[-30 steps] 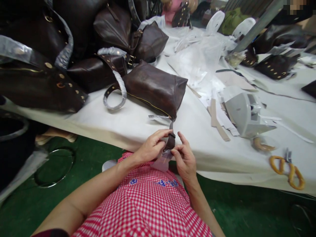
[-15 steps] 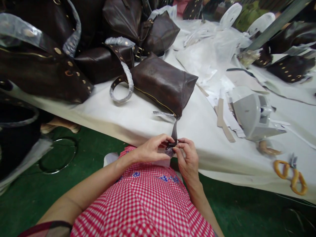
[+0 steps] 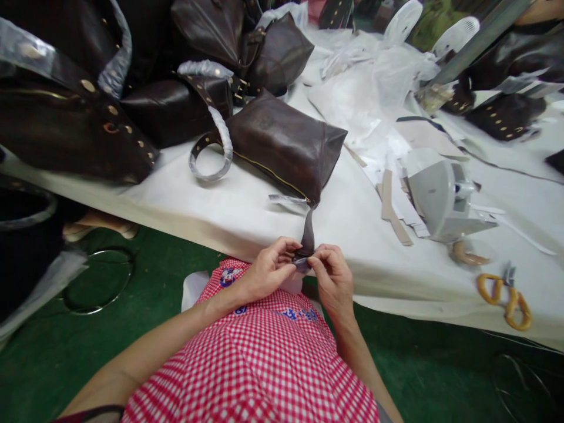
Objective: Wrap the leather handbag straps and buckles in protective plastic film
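A dark brown leather bag with a gold zipper lies on its side on the white-covered table. From its near corner a dark strap hangs toward me over the table edge. My left hand pinches the strap's end from the left. On the other side my right hand pinches the same end, where a piece of clear plastic wrap shows between the fingertips. The buckle-like dark part there is mostly hidden by my fingers. A plastic-wrapped handle loops out at the bag's left.
More brown leather bags are heaped at the left and back. To the right stand a grey tape dispenser, cardboard strips, a tape roll and orange-handled scissors. Crumpled clear plastic covers the table's far middle.
My left fingers have closed in on the strap end, and the plastic there now lies flatter between both hands. The view has shifted slightly; the bag stays in place.
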A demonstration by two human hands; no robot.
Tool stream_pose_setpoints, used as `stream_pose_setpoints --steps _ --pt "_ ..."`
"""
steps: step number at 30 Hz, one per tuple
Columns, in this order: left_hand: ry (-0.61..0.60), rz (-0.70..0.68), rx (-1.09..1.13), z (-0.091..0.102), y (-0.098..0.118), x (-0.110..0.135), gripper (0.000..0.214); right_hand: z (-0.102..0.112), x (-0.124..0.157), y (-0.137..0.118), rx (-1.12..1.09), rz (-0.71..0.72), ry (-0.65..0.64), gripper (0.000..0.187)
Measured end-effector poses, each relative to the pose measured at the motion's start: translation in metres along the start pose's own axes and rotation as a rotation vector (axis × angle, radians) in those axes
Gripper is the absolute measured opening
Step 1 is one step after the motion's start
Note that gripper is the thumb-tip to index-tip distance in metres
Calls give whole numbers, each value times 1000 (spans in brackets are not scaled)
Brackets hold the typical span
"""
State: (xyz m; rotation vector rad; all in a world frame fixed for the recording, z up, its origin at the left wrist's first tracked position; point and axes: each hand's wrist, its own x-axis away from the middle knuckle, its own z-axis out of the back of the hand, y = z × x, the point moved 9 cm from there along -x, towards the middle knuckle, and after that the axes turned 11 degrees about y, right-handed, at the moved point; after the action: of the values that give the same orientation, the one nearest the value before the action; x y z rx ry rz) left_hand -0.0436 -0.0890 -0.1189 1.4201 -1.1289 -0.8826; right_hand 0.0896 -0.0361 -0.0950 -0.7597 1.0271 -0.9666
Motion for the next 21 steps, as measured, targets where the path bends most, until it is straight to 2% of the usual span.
stream_pose_setpoints --steps 6,8,12,15,21 --pt "-45 -237 -262 -5 27 2 27 3 -7 -20 60 111 -53 12" --pt "-25 -256 -300 -6 34 0 23 1 -9 -25 62 141 -75 13" --pt "23 -236 -395 -6 36 -6 7 -6 -12 -27 17 145 -118 14" --pt "49 -186 -403 -3 31 -11 13 -7 -14 -20 -37 112 -138 15" --pt "95 -20 -279 6 16 -14 12 7 -12 4 -163 -98 -119 15"
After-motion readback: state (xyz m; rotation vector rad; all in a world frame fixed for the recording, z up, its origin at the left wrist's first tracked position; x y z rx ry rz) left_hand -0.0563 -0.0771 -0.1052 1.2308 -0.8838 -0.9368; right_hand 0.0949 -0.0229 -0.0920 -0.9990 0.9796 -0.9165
